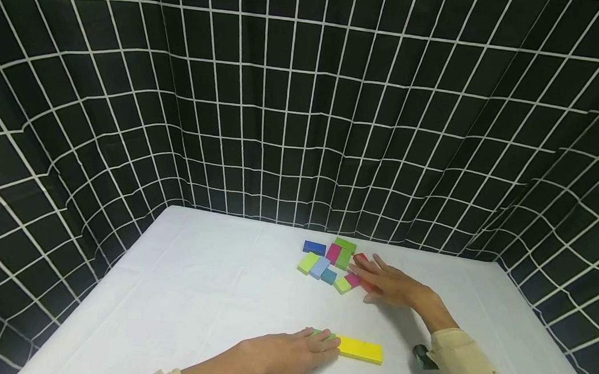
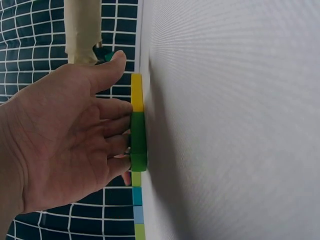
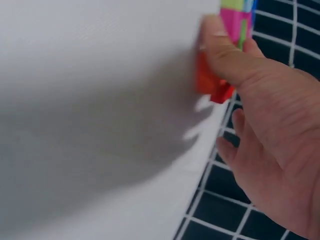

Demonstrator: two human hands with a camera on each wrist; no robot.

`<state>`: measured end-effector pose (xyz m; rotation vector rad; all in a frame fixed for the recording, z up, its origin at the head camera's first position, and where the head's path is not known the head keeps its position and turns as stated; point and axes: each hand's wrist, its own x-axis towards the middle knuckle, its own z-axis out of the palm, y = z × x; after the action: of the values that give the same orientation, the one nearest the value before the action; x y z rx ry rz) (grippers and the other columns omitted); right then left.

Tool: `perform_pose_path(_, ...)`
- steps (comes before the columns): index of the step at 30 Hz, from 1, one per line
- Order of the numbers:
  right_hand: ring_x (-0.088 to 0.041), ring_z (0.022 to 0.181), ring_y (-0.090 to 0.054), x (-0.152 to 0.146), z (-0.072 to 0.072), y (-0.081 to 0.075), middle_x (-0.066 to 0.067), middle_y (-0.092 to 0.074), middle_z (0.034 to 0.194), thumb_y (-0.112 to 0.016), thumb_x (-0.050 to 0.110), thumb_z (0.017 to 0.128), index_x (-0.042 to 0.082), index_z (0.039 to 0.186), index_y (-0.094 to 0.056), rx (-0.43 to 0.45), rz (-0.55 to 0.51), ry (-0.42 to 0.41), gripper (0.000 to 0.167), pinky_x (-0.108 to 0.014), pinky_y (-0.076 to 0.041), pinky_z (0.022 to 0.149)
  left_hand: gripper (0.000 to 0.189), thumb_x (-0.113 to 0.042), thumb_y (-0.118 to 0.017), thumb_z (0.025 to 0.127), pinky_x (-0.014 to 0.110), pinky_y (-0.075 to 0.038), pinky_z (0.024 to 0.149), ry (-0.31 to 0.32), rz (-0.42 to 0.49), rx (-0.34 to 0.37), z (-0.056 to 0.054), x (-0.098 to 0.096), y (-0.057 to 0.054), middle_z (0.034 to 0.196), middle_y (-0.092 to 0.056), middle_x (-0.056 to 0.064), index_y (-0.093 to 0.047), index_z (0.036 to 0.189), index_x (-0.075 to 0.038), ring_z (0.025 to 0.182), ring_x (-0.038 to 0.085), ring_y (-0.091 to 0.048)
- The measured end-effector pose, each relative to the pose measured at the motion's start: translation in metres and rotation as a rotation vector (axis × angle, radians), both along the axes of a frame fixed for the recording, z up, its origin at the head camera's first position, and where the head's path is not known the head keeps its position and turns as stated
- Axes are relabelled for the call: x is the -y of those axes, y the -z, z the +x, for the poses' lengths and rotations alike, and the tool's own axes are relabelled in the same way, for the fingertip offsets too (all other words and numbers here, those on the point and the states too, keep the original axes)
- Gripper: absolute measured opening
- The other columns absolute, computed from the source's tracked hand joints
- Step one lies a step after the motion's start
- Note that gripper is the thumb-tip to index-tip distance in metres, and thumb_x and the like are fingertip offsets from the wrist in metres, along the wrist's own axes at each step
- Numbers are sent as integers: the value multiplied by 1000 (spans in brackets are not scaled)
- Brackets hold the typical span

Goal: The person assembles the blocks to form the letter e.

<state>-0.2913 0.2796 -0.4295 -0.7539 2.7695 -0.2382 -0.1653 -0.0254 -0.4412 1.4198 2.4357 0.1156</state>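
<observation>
Head view: straight-fingered, the left hand [image 1: 289,355] rests on a green block [image 1: 325,335] butted against a smooth yellow bar [image 1: 360,350], likely keeping them aligned on the white worktop [image 1: 196,283]. Left wrist: its extended fingers [image 2: 118,145] grip nothing. Right wrist: the loosely spread right hand [image 3: 282,130] sets its thumb [image 3: 226,57] against an orange block [image 3: 205,77], apparently unclasped.

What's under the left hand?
Under the left hand, a green section shows, meeting a yellow strip on the white table. The hand covers most of the green top, so its block count is unclear.
</observation>
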Motion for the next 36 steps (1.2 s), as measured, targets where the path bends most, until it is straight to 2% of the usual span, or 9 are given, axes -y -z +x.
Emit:
perform_pose_path(4,-58,158,-9,-7,-4,8,-13,-18,176,-61,51,100,27,164,-33,16,-40,21,74,-85,-21,116,71,-62,-41,106,32,-31,131,-1,-8,12,0,0,0,175,-20,-12,-26,167,-28,163,8,-21)
perform_pose_path(8,-57,159,-9,-5,-4,10,-13,-17,176,-62,51,99,28,164,-31,-5,-42,43,76,-85,-20,116,71,-63,-43,106,33,-35,129,-18,-14,59,0,-3,0,174,-22,-15,-25,167,-31,162,7,-23)
perform_pose_path(12,-55,159,-12,11,2,7,-17,-19,175,-63,46,100,27,164,-33,-50,-38,-64,73,-80,-23,119,71,-62,-41,106,32,-34,129,-3,-22,30,1,-1,0,175,-23,-14,-26,167,-29,162,7,-22)
perform_pose_path(15,-53,160,-13,28,6,7,-16,-19,175,-54,46,106,28,165,-30,-50,2,-187,67,-77,-23,122,71,-62,-40,107,31,-31,130,16,-13,-25,2,1,0,175,-22,-12,-27,167,-26,163,8,-22)
perform_pose_path(17,-50,161,-14,37,7,9,-12,-17,177,-49,48,108,32,166,-26,-48,59,-223,65,-73,-21,125,70,-61,-41,107,32,-31,131,20,1,-44,2,2,1,175,-22,-11,-28,166,-25,163,9,-22)
perform_pose_path(23,-43,164,-13,45,8,10,-6,-13,178,-48,51,107,33,167,-22,-40,149,-146,67,-69,-24,127,71,-63,-40,107,33,-35,129,0,4,15,2,-2,1,175,-21,-12,-26,167,-27,163,9,-22)
perform_pose_path(29,-46,162,-15,43,7,1,-9,-16,177,-52,49,106,29,167,-25,-35,76,-123,69,-72,-27,124,72,-63,-39,107,32,-34,129,16,-20,-7,2,-4,2,175,-22,-11,-26,167,-26,163,8,-22)
perform_pose_path(32,-46,158,-30,39,9,-9,-14,-30,172,-59,35,106,25,164,-36,-90,11,-108,63,-70,-33,122,72,-63,-40,107,31,-34,129,22,-21,-23,2,-4,1,175,-22,-12,-26,167,-26,163,8,-22)
perform_pose_path(36,-43,137,-58,30,8,-16,-18,-58,152,-70,18,100,16,150,-58,-259,-27,-58,51,-64,-49,110,72,-62,-44,106,31,-32,130,3,-11,-15,2,-2,-1,175,-21,-12,-27,167,-27,163,8,-22)
